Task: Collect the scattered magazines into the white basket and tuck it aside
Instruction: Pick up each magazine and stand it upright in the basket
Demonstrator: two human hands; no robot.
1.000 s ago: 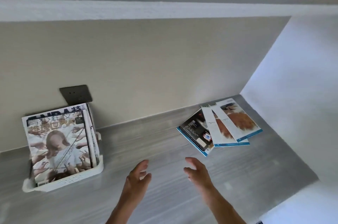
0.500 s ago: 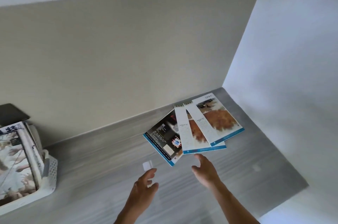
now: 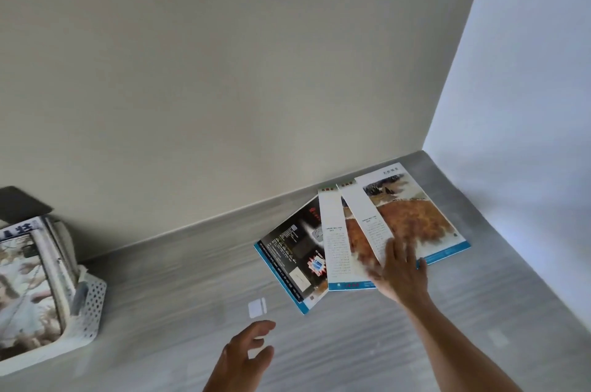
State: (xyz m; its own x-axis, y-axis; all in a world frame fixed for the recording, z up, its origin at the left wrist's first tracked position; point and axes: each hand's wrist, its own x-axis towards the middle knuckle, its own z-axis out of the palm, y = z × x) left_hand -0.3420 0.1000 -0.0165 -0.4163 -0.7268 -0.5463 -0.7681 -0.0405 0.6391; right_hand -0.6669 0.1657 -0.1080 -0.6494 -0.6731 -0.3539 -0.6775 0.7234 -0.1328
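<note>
Three magazines lie fanned out on the grey counter near the right corner: a dark-covered one (image 3: 292, 251) at the left, a white one with an orange picture (image 3: 335, 241) in the middle, and a similar one (image 3: 412, 215) on top at the right. My right hand (image 3: 399, 267) rests with spread fingers on the lower edges of the two white magazines; it is blurred. My left hand (image 3: 249, 350) hovers open above the counter, holding nothing. The white perforated basket (image 3: 92, 305) stands at the far left with several magazines upright inside it.
A beige wall runs behind the counter (image 3: 179, 289) and a white wall closes it at the right. A dark wall socket (image 3: 22, 203) sits above the basket. A small white square patch (image 3: 256, 307) lies on the counter near my left hand.
My view has swung right, so the basket slid to the left edge. My right hand reached forward from bare counter onto the fanned magazines. My left hand stayed low and open.
</note>
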